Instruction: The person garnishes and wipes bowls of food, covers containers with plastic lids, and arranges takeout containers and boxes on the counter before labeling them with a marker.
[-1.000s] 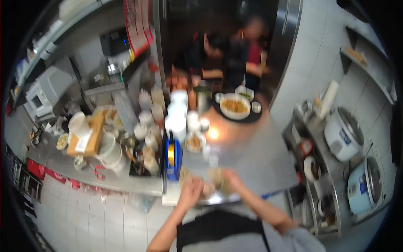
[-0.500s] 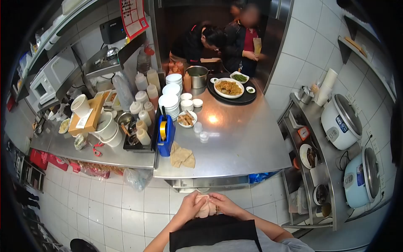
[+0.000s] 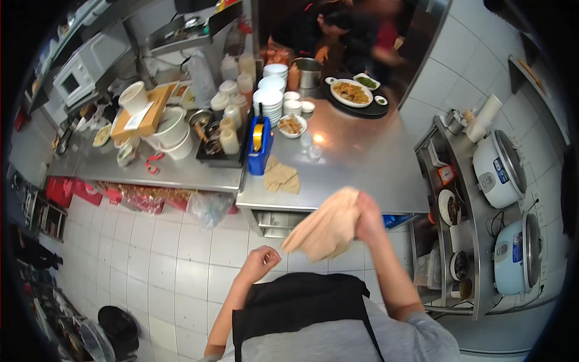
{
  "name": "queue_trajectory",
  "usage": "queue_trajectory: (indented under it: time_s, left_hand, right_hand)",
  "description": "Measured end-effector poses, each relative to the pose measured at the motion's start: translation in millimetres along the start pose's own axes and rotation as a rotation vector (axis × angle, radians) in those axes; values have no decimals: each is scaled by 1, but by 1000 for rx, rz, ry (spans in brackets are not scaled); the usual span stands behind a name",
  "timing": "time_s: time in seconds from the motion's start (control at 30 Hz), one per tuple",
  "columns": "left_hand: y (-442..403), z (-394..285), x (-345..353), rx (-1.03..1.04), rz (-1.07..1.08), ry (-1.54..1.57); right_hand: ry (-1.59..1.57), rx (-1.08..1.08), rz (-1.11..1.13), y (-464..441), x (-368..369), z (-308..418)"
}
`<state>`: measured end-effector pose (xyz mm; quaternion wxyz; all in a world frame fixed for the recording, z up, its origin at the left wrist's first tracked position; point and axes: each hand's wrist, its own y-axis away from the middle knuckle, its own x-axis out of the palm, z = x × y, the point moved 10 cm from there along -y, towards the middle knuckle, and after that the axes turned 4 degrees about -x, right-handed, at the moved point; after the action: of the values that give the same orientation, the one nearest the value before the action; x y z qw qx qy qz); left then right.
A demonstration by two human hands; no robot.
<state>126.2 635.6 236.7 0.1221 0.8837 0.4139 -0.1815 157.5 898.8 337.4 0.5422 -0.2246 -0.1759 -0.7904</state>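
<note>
My right hand (image 3: 369, 220) grips a tan cloth (image 3: 325, 228) by its upper right end. The cloth hangs spread out to the left, in front of the steel counter's near edge. My left hand (image 3: 262, 262) is lower and to the left, its fingers curled in with nothing visible in them, apart from the cloth's lower left corner. A second, folded tan cloth (image 3: 281, 176) lies at the counter's front left, beside a blue holder (image 3: 260, 148) with a yellow roll-like part.
On the steel counter (image 3: 362, 169) are stacked white bowls (image 3: 268, 104), a bowl of brown food pieces (image 3: 292, 125) and a black round tray (image 3: 377, 111) bearing a noodle dish (image 3: 351, 93). A co-worker (image 3: 313, 30) bends behind it. Rice cookers (image 3: 497, 172) stand on the right shelf.
My hands have parted. The cloth, bunched between both hands before, is now spread out in my right hand, raised higher and to the right. My left hand has let go; the view has shifted.
</note>
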Motion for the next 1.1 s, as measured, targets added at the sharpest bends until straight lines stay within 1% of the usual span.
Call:
queue_trajectory:
  time_s: [0.03, 0.07, 0.13, 0.2, 0.23, 0.27, 0.3, 0.33, 0.4, 0.43, 0.47, 0.53, 0.63, 0.7, 0.73, 0.77, 0.83, 0.87, 0.9, 0.97, 1.03, 1.1]
  left_hand:
    - [9, 16, -14, -16, -37, -60]
    - [20, 39, -29, -18, -106, -63]
    - [56, 123, -55, -252, -196, 20]
    - [118, 200, -90, -392, -344, -85]
    - [161, 245, -105, -374, -447, -220]
    - [214, 315, -113, -507, -444, -229]
    - [269, 353, -120, -735, -399, -282]
    - [333, 417, -125, -960, -333, -341]
    - [410, 453, -134, -1301, -192, -318]
    - [429, 461, -139, -1405, -143, -296]
    - [434, 465, -143, -1438, -120, -270]
    - [413, 471, -148, -1388, -114, -212]
    - [330, 469, -156, -1145, -145, -108]
    - [254, 450, -160, -945, -160, -19]
    - [211, 430, -162, -848, -157, 28]
    - [171, 406, -165, -760, -151, 74]
    - [101, 357, -170, -617, -125, 141]
    - [74, 334, -173, -561, -106, 166]
    - [52, 314, -174, -522, -88, 185]
    - [23, 288, -175, -478, -57, 211]
    - [9, 278, -175, -480, -34, 230]
    - [9, 280, -176, -511, -13, 238]
  right_hand:
    - [46, -41, -107, -12, 0, 18]
    - [123, -138, -87, -35, -2, 31]
    - [263, -300, -61, -71, 10, 56]
    - [378, -425, -69, -89, 36, 70]
    - [421, -436, -101, -92, 47, 64]
    - [466, -454, -136, -94, 57, 56]
    - [515, -474, -175, -96, 64, 48]
    - [602, -470, -203, -99, 62, 28]
    - [809, -466, -274, -103, 43, -27]
    - [924, -462, -314, -101, 36, -54]
    - [932, -325, -340, -99, 29, -86]
    - [1033, -135, -416, -95, 21, -135]
    - [1042, -84, -414, -109, 36, -146]
    - [1160, -365, -463, -119, 64, -119]
    - [1209, -531, -495, -129, 81, -99]
    - [1356, -467, -531, -139, 84, -97]
    - [1664, -436, -669, -147, 90, -110]
    - [1698, -383, -576, -163, 71, -140]
    - [1733, -323, -472, -180, 55, -173]
    - [1879, -289, -507, -170, 77, -176]
    - [1871, -222, -566, -168, 81, -170]
    - [1936, -356, -565, -171, 83, -173]
